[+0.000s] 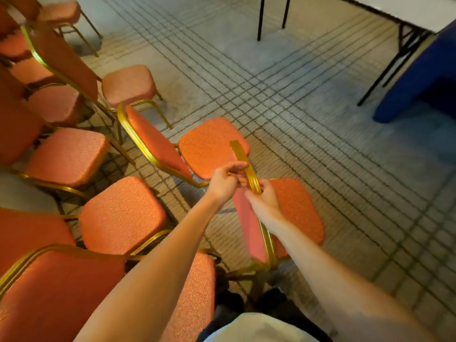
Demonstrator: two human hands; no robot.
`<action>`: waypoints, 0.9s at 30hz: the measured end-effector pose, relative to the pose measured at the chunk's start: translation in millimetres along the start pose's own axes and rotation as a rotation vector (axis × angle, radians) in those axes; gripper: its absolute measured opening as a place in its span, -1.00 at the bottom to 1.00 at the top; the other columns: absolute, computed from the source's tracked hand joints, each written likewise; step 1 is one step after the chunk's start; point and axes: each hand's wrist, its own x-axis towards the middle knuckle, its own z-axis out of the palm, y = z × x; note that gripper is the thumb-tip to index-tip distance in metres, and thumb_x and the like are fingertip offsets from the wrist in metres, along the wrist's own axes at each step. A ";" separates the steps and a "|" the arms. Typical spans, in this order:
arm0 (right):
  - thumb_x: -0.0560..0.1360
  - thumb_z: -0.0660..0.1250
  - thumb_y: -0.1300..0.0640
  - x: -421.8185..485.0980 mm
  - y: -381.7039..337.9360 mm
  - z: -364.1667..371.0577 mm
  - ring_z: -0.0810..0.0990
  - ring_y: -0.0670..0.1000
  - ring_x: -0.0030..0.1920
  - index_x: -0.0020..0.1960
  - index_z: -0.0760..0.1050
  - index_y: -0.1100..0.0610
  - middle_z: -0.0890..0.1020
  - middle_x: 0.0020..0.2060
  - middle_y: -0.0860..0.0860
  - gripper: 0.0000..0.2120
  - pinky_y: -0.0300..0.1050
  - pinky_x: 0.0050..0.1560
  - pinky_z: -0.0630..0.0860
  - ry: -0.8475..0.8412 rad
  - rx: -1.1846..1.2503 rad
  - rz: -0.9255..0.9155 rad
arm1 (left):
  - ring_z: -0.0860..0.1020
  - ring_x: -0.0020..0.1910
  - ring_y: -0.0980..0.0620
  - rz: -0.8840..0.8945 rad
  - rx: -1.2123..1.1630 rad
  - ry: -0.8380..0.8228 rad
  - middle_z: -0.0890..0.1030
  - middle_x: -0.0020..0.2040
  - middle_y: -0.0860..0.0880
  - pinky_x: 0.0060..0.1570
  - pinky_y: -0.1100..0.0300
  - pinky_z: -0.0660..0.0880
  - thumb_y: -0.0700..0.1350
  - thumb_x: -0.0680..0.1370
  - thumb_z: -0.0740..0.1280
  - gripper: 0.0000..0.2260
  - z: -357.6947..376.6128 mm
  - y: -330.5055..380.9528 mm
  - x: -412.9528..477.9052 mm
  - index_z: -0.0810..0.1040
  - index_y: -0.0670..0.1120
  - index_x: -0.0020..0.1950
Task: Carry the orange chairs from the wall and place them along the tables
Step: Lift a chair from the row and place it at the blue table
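Note:
An orange padded chair (299, 208) with a gold metal frame stands right in front of me, its back edge-on toward me. My left hand (225, 181) and my right hand (264, 199) both grip the curved gold top rail (240, 154) of its backrest, the left a little higher up the rail. Another orange chair (209, 145) stands just beyond it, seat facing right. A white table (417, 11) on black folding legs is at the top right.
Several more orange chairs (66, 156) crowd the left side in rows. A blue cloth-covered thing (424, 77) stands at the right beside the table. Tiled floor (308, 95) lies open between the chairs and the table. My feet show at the bottom centre.

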 end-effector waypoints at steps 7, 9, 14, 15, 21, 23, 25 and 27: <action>0.47 0.45 0.04 23.3 -11.6 -108.2 0.54 -0.15 -0.33 -0.08 0.55 0.10 0.64 -0.29 -0.03 -0.85 -0.17 -0.32 0.40 0.206 -0.109 -0.116 | 0.49 -0.01 0.08 0.374 0.577 -0.173 0.47 0.06 -0.05 0.09 0.34 0.47 -0.45 0.54 0.17 -0.55 105.6 24.0 29.1 0.55 -0.17 0.37; 0.46 0.45 0.03 32.7 -13.7 -141.1 0.55 -0.14 -0.32 -0.10 0.55 0.09 0.62 -0.31 -0.04 -0.84 -0.12 -0.29 0.41 0.272 -0.156 -0.119 | 0.44 0.06 0.08 0.452 0.679 -0.215 0.42 0.08 -0.03 0.25 0.21 0.42 -0.38 0.54 0.24 -0.56 136.4 31.5 40.7 0.55 -0.12 0.39; 0.44 0.41 -0.07 59.9 -19.5 -210.0 0.64 0.10 -0.15 -0.04 0.53 0.03 0.66 -0.21 -0.03 -0.79 0.11 -0.10 0.57 0.347 -0.252 -0.093 | 0.28 0.26 -0.08 0.663 1.002 -0.179 0.36 0.23 -0.05 0.38 -0.10 0.23 -0.13 0.48 0.38 -0.59 206.9 47.7 71.6 0.57 0.12 0.32; 0.44 0.40 -0.09 64.1 -20.0 -220.7 0.64 0.11 -0.14 -0.03 0.53 0.03 0.66 -0.21 -0.02 -0.78 0.13 -0.09 0.57 0.358 -0.270 -0.097 | 0.24 0.36 -0.11 0.665 1.020 -0.204 0.34 0.34 -0.06 0.42 -0.14 0.17 -0.12 0.48 0.39 -0.59 219.6 51.6 76.2 0.56 0.13 0.31; 0.45 0.34 -0.16 83.1 -17.5 -276.4 0.63 0.07 -0.15 0.04 0.52 -0.01 0.65 -0.20 -0.06 -0.73 0.11 -0.09 0.57 0.414 -0.394 -0.107 | 0.30 0.44 0.03 0.708 1.114 -0.402 0.44 0.33 0.05 0.46 0.00 0.07 -0.14 0.47 0.39 -0.60 284.7 66.3 100.8 0.52 0.06 0.30; 0.42 0.29 -0.23 89.4 -17.1 -287.3 0.63 0.06 -0.17 0.01 0.51 -0.02 0.65 -0.22 -0.06 -0.67 0.11 -0.12 0.57 0.448 -0.453 -0.125 | 0.32 0.37 0.02 0.728 1.182 -0.383 0.47 0.24 0.06 0.52 -0.04 0.02 -0.10 0.47 0.38 -0.63 296.6 70.8 109.2 0.51 0.06 0.27; 0.44 0.31 -0.24 95.1 -17.9 -297.8 0.63 0.06 -0.20 -0.02 0.50 -0.01 0.64 -0.24 -0.06 -0.69 0.10 -0.13 0.58 0.498 -0.537 -0.130 | 0.34 0.31 -0.01 0.768 1.251 -0.377 0.50 0.19 0.06 0.53 -0.11 0.02 -0.06 0.48 0.37 -0.66 308.0 76.4 119.0 0.52 0.05 0.25; 0.47 0.36 -0.23 99.5 -18.6 -306.4 0.64 0.07 -0.19 -0.03 0.51 0.02 0.65 -0.24 -0.03 -0.68 0.08 -0.14 0.58 0.590 -0.623 -0.099 | 0.36 0.27 -0.06 0.778 1.273 -0.417 0.51 0.17 0.04 0.47 -0.09 0.16 -0.06 0.48 0.38 -0.67 321.7 81.6 126.1 0.52 0.02 0.25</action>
